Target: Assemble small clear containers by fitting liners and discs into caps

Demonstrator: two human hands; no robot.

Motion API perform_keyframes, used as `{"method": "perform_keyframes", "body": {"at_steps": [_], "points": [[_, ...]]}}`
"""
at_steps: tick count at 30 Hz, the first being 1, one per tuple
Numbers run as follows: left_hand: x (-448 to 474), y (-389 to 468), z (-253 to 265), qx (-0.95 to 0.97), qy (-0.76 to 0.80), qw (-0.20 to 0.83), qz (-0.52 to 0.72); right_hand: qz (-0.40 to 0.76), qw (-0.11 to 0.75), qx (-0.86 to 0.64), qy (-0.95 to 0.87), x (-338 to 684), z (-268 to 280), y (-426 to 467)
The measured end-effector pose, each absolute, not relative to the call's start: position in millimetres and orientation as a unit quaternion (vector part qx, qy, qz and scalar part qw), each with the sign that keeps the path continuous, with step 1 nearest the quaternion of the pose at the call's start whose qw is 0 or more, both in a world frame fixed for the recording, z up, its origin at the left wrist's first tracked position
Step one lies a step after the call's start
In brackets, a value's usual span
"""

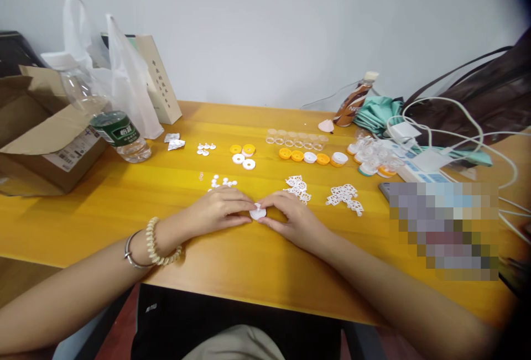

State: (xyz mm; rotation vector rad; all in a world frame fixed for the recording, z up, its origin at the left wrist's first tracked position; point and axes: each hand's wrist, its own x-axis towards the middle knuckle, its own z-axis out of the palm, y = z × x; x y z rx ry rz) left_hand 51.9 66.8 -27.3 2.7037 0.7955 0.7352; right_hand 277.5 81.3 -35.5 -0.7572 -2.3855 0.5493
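Observation:
Between my fingertips is a small white round plastic piece (258, 214) with a raised bit on top. My left hand (222, 209) pinches it from the left and my right hand (292, 219) from the right. Just beyond my left hand lie several small white discs (225, 181), partly hidden by the fingers. Flat white openwork pieces (297, 185) are heaped behind my right hand, with a second heap of openwork pieces (345, 198) further right. Farther back sit orange and white rings (248, 164) and small white stemmed parts (204, 148).
A row of clear cups (296, 140) stands behind orange and white caps (310, 157). Assembled clear pieces (373, 155) are piled beside a power strip (417, 173) with cables. At left are a water bottle (118, 130) and cardboard box (70, 163); a coffee bottle (352, 104) leans at the back.

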Motion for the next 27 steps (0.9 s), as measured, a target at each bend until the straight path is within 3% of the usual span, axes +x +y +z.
{"method": "perform_keyframes", "body": {"at_steps": [15,27], "points": [[51.7,64.6,-29.5,0.934,0.261,0.043,0.239,0.185,0.272,-0.264,-0.907,278.6,-36.7,82.2],[52.5,60.3,-23.7,0.948,0.247,-0.031,0.198,0.091,0.249,-0.242,-0.933,276.9,-34.6,80.2]]}}
